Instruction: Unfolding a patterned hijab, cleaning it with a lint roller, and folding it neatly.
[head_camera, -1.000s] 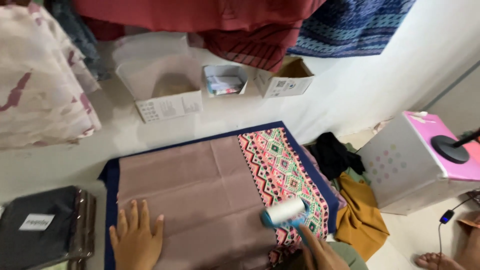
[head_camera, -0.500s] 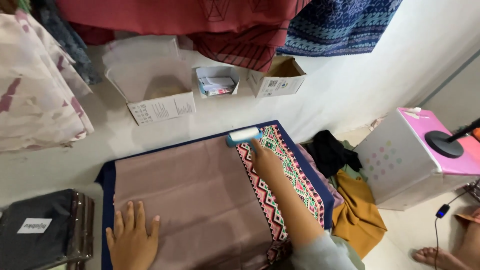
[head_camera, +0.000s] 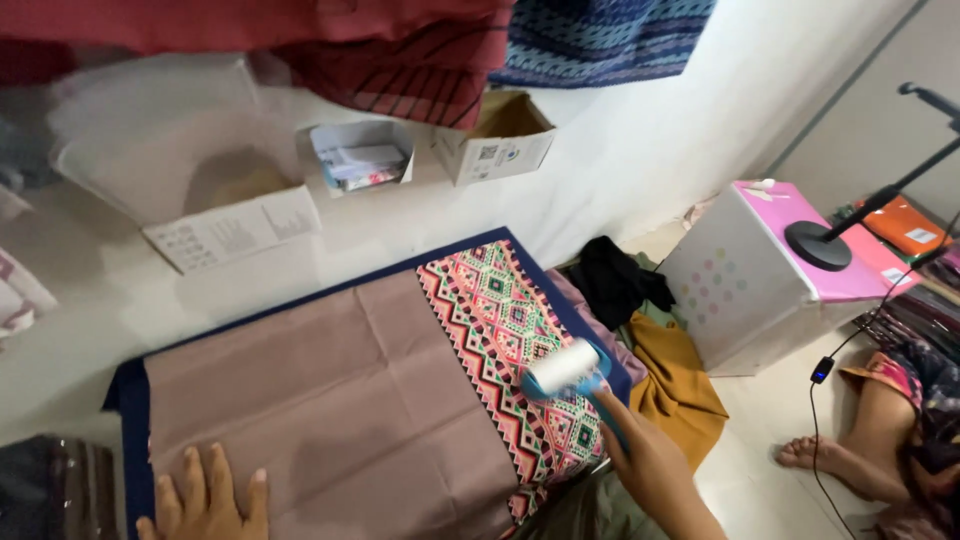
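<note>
1. A big white open box (head_camera: 190, 180) is sitting far up and to the left of the right hand (head_camera: 645, 460) that is gripping the lint roller (head_camera: 565, 368). A white label is showing on its front flap.
2. A small white open box (head_camera: 360, 160) is sitting next to it, with little packets inside.
3. A brown box (head_camera: 497, 140) with a white front is leaning straight up from the hand.
4. A white box (head_camera: 755, 275) with a pink top and coloured dots is standing to the right of the hand.
</note>
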